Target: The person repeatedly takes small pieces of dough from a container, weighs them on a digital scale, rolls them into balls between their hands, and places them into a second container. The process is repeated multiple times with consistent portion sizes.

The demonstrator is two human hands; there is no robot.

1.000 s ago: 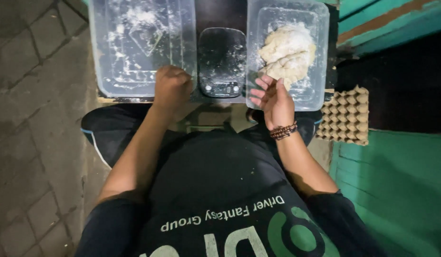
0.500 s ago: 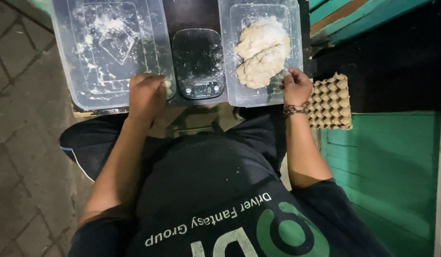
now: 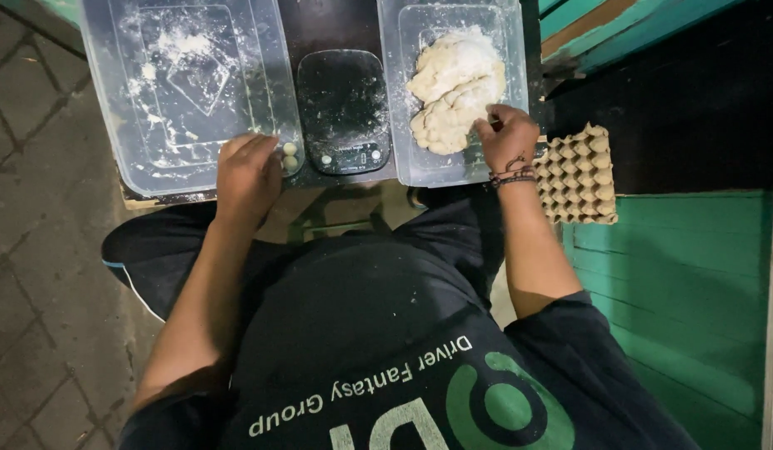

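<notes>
My left hand rests on the near rim of a clear plastic tub dusted with flour, fingers bent downward; two small dough balls lie just right of its fingertips. My right hand reaches into a second clear tub on the right and its fingers pinch the near edge of a large pale dough lump. A beaded bracelet sits on that wrist. Between the tubs stands a small black kitchen scale, floured on top.
A stack of cardboard egg trays sits right of the dough tub. Green painted wood lies at the right, brick paving at the left. My dark shirt and lap fill the lower view.
My right hand moved from the tub's near right corner up into the tub, onto the dough. My left hand stays at the left tub's rim.
</notes>
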